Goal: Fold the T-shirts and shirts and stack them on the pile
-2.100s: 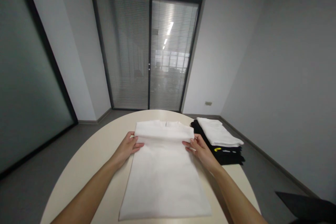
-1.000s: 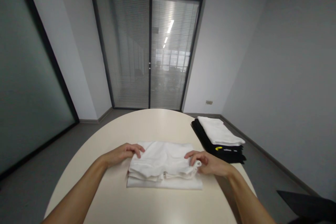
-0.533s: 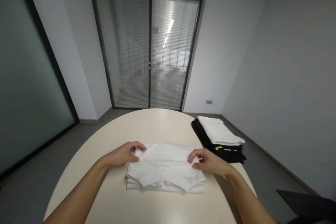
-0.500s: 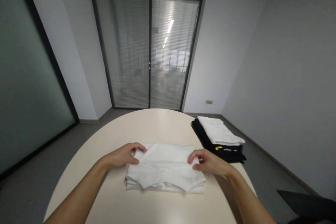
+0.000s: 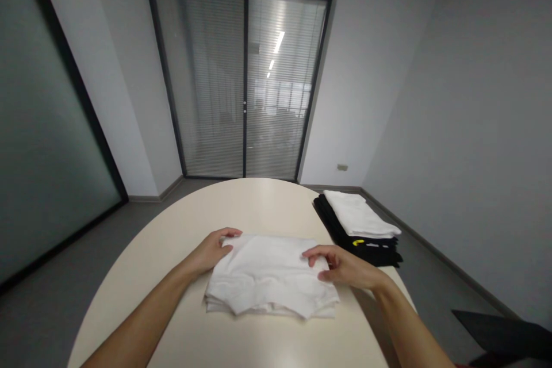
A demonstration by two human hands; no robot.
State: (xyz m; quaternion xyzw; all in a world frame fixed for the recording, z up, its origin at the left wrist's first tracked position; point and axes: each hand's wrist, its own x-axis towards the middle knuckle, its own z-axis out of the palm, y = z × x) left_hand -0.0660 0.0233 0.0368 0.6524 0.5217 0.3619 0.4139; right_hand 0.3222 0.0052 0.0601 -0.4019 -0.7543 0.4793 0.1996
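A folded white garment (image 5: 269,273), probably a shirt, lies in layers on the pale round table in front of me. Its near edge is uneven, with layers showing beneath. At its far left corner rests my left hand (image 5: 214,250), thumb and fingers apart on the cloth. My right hand (image 5: 340,266) touches the top near the right edge, its fingers loosely bent and the thumb held away from them. Neither hand visibly pinches the fabric.
On the table's right side sits a stack of folded black clothes (image 5: 377,253) with a yellow and white print, topped by a folded white cloth (image 5: 360,215). A dark object (image 5: 500,330) juts in at lower right. Beyond the table (image 5: 254,201) are glass doors with blinds (image 5: 244,80).
My left hand has moved slightly away from me, up to the far corner. The garment's middle crease and diagonal left fold look flatter. My right fingertips have shifted a little left.
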